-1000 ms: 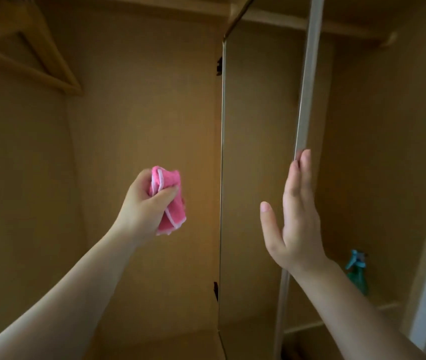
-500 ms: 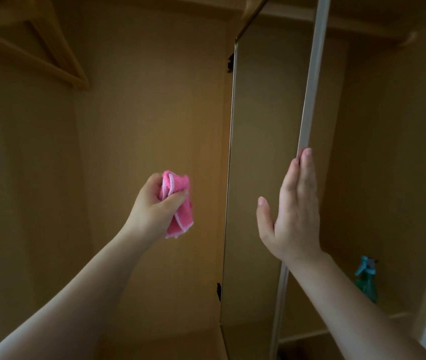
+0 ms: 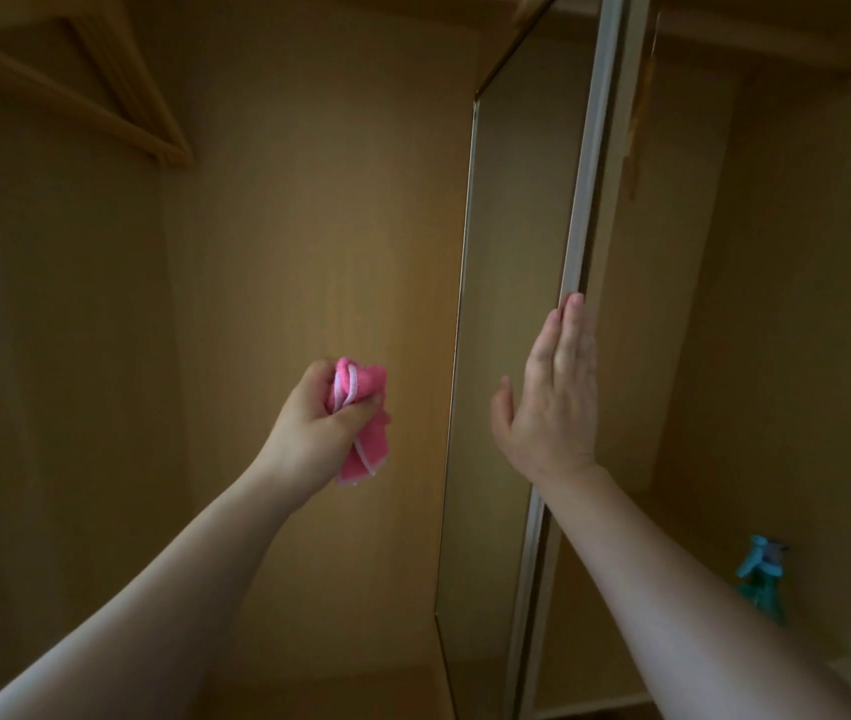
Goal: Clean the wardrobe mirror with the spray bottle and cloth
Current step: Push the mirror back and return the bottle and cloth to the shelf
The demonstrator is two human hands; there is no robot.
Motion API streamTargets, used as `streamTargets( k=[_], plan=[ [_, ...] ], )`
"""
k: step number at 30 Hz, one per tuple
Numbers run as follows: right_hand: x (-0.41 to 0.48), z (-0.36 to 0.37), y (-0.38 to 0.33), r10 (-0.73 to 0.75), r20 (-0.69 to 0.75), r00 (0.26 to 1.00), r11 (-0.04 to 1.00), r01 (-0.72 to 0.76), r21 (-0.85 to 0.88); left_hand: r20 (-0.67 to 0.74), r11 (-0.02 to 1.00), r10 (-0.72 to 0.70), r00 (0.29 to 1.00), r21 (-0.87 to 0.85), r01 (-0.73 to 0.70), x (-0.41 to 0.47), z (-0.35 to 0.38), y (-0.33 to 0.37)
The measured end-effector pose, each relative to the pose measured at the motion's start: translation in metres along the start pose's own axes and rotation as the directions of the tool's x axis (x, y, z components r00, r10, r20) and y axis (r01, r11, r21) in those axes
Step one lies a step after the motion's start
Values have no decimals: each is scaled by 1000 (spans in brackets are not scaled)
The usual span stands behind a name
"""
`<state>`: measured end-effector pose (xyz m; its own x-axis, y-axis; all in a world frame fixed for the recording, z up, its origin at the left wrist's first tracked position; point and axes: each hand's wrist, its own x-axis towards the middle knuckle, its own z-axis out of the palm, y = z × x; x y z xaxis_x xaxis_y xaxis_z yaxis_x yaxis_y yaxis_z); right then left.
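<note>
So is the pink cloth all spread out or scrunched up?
Scrunched up: the pink cloth is bunched inside the left hand, one end dangling below.

A home wardrobe interior: wooden panels (image 3: 309, 226), hanger (image 3: 117, 96), mirror door (image 3: 511, 304).

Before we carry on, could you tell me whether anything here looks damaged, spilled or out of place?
Nothing stands out. The left hand grips the pink cloth, the right hand rests flat on the mirror panel's edge, and the spray bottle stands upright at lower right.

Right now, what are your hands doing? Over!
Left hand shut on pink cloth, off the glass. Right hand open, flat on mirror edge. Spray bottle parked low right. Nothing in the way.
</note>
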<state>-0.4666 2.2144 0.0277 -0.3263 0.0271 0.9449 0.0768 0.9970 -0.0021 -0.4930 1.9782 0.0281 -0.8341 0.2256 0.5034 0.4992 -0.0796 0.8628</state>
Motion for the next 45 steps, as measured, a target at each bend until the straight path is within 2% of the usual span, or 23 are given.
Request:
streamTargets(
  k=[11, 17, 20, 23, 28, 36, 40, 45],
  plan=[
    [9, 12, -3, 49, 96, 994, 996, -42, -77, -8, 1000, -6, 1000, 27, 6, -2, -1, 1],
    [7, -7, -2, 35, 225, 974, 994, -11, -110, 22, 999, -25, 999, 36, 24, -15, 12, 9],
    [0, -27, 9, -58, 261, 964, 998, 66, -21, 45, 999, -26, 999, 35, 24, -25, 24, 11],
    [-12, -54, 26, -95, 256, 962, 993, 72, 95, 101, 998, -35, 994, 51, 30, -37, 45, 13],
    [-41, -96, 80, -101, 193, 976, 972, 56, 226, 175, 998, -20, 984, 56, 10, -58, 102, 15],
    [-98, -132, 227, -36, 152, 988, 963, -6, 271, 238, 995, -66, 969, 88, 46, -93, 246, 12],
    [-118, -135, 291, -30, 260, 965, 951, -52, 304, 263, 989, -120, 957, 111, 94, -98, 319, -3],
    [-134, -122, 342, 61, 455, 888, 961, -176, 215, 272, 976, -177, 946, 176, 131, -84, 373, -27]
  ],
)
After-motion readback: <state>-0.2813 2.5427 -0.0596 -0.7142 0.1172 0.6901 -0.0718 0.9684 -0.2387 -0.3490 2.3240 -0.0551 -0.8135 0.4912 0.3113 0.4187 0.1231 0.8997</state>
